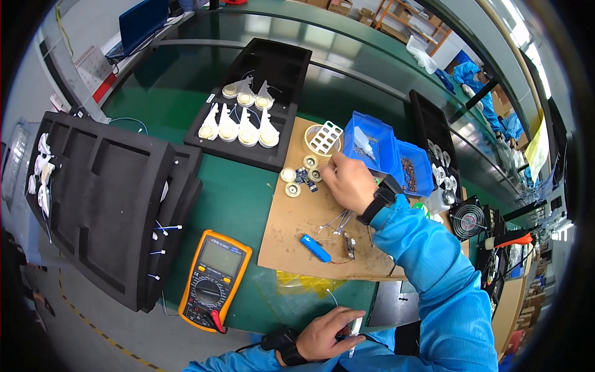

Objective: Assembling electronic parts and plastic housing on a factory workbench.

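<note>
My left hand (328, 335) is low in the view, close to my body, its fingers closed around a white, narrow plastic part (356, 332). A thin pale wire (333, 297) rises near that hand. Over the brown work mat (285, 229), my right hand (352, 183) reaches down with thumb and fingers together; whatever they pinch is hidden. Just left of its fingertips lie several round cream-and-gold parts (292, 189) around small blue circuit boards (302, 175). Beyond them sits a white slotted plate (325, 137) on a round ring. A blue cylindrical battery cell (316, 248) lies nearer on the mat.
Blue bins (414, 167) hold small parts and a white-tipped bottle (364, 144). An orange multimeter (215, 279) lies left of the mat. Black foam trays (248, 99) hold white parts; more trays (118, 167) stand left. A small fan (468, 220) stands right.
</note>
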`<state>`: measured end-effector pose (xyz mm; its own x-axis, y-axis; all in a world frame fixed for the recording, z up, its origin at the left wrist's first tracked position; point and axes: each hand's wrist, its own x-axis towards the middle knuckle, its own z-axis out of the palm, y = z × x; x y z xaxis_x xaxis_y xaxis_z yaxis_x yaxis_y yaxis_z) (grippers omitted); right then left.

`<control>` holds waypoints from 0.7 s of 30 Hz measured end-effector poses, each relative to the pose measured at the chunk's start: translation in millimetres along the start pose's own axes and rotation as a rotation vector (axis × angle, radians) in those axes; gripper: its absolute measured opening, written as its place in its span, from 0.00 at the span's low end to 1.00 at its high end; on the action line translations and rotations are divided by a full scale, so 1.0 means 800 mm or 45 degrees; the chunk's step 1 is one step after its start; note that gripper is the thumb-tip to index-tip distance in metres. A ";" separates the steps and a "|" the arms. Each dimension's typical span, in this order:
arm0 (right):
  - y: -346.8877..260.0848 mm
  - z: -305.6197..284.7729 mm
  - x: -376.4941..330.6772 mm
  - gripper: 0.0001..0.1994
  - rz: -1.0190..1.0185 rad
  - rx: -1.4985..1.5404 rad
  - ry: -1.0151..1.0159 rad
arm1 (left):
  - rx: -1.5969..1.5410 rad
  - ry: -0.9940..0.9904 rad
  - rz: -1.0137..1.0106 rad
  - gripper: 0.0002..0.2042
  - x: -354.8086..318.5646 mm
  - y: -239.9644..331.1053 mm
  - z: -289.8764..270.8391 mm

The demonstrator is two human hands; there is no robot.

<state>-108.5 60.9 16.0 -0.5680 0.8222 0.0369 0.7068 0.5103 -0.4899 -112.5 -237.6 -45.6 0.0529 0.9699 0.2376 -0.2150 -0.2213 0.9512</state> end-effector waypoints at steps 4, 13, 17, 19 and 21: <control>-0.007 0.013 0.007 0.26 0.037 -0.223 -0.100 | 0.001 -0.011 -0.008 0.28 -0.001 0.000 -0.001; -0.002 -0.012 -0.011 0.24 0.163 -0.259 -0.209 | 0.127 -0.032 -0.045 0.28 0.003 0.005 -0.003; 0.011 0.023 -0.029 0.18 -0.021 -0.260 -0.051 | 0.217 0.039 -0.091 0.22 -0.015 -0.004 0.002; 0.003 -0.005 -0.069 0.18 -0.149 -0.103 -0.061 | 0.166 0.056 -0.104 0.21 -0.017 -0.015 0.000; 0.001 -0.036 -0.135 0.18 -0.132 0.142 -0.050 | 0.173 0.021 -0.136 0.22 -0.016 -0.020 -0.002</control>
<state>-34.2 -20.1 36.4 -0.6530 0.7550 0.0596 0.5933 0.5589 -0.5793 -111.3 -246.7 -64.1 0.0523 0.9899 0.1318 -0.0753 -0.1277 0.9890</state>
